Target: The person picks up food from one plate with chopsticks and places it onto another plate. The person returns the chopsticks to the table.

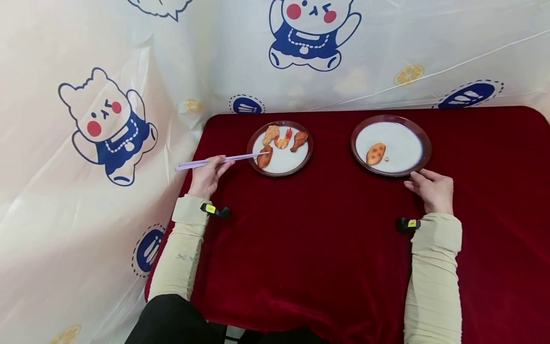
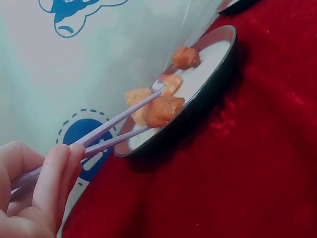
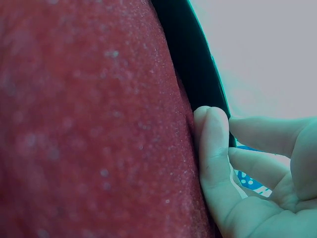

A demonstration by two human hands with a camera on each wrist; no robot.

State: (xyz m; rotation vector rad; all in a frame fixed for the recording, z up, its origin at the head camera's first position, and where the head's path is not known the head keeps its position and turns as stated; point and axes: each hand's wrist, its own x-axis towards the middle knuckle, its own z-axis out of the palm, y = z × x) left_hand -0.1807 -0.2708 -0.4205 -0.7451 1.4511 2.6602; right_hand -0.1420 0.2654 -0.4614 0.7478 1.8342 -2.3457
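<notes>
A pair of light purple chopsticks (image 1: 195, 164) is gripped in my left hand (image 1: 207, 177). Their tips straddle a brown glazed chicken piece (image 2: 163, 111) on the left plate (image 1: 281, 172), which has a brown rim and a white middle. Beside that piece lie a crumbly fried piece (image 1: 270, 134), a shrimp (image 1: 283, 139) and a drumstick (image 1: 299, 140). My right hand (image 1: 435, 190) pinches the near rim of the right plate (image 1: 399, 141) between thumb and fingers. A spotted orange-brown oval food piece (image 1: 375, 154) and a small crumb lie on that plate.
Both plates stand on a table with a dark red velvety cloth (image 1: 322, 229). A white curtain (image 1: 180, 57) with cartoon prints hangs behind the table and along its left side. Dark wrist cameras (image 1: 216, 210) are strapped over the cream sleeves.
</notes>
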